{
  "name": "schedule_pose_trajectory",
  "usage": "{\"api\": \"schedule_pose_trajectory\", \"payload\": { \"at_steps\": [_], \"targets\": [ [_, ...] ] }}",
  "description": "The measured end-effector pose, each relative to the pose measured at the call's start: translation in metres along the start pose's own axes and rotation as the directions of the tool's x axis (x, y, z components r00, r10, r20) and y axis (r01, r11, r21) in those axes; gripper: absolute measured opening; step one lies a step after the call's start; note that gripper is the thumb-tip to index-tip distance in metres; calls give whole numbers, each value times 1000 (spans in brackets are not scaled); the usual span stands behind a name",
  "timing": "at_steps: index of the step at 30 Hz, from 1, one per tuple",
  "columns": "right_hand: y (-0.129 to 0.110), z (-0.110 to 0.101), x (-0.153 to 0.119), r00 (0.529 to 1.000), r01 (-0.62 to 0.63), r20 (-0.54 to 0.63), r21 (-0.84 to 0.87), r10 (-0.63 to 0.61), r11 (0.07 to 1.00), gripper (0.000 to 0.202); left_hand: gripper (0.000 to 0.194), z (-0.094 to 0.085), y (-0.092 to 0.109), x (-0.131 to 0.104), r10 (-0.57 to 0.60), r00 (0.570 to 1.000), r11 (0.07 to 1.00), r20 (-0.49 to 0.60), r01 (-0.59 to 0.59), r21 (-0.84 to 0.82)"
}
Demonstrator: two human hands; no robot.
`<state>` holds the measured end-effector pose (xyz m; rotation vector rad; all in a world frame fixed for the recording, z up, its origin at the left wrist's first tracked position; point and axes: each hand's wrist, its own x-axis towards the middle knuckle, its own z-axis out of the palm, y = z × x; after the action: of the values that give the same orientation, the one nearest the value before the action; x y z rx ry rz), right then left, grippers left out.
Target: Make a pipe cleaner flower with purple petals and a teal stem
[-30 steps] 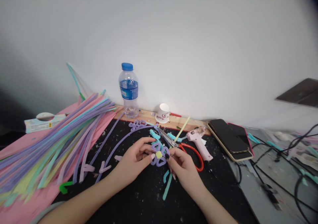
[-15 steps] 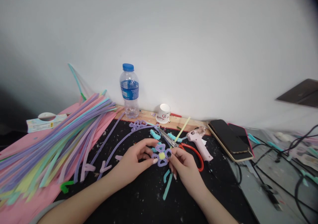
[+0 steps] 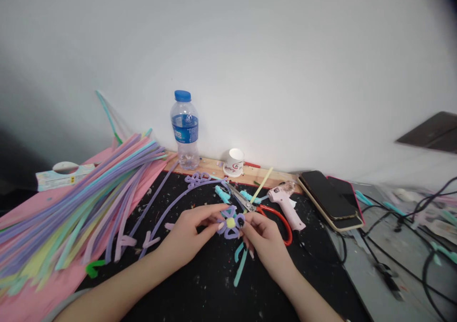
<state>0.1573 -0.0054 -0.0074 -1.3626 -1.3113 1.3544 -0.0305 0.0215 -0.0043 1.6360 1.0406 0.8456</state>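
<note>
1. Head view, centre of the frame: my left fingers (image 3: 209, 211) pinch the left edge of a purple chenille flower (image 3: 231, 223); my right fingers (image 3: 254, 218) pinch its right edge.
2. Its soft, looped petals already ring a fuzzy yellow centre, so the bloom looks largely formed; I can't tell whether the teal stem (image 3: 240, 268) below is attached.
3. At left, a bundle of velvety chenille stems (image 3: 89, 207) fans out, unshaped.
4. Right of centre, red-handled scissors (image 3: 288, 226) and a smooth pale-pink glue gun (image 3: 288, 205) lie on the black tabletop (image 3: 200, 293), neither gripped.
</note>
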Motion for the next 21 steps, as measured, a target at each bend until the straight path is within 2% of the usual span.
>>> {"api": "schedule_pose_trajectory", "payload": {
  "at_steps": [12, 21],
  "targets": [
    [0, 0, 1, 1000, 10, -25, 6, -10, 1000, 28, 31, -2, 0, 0, 28, 999, 998, -28, -26, 48],
    [-2, 2, 1, 998, 31, -56, 91, -26, 995, 23, 27, -1, 0, 0, 21, 999, 998, -26, -19, 62]
  ]
}}
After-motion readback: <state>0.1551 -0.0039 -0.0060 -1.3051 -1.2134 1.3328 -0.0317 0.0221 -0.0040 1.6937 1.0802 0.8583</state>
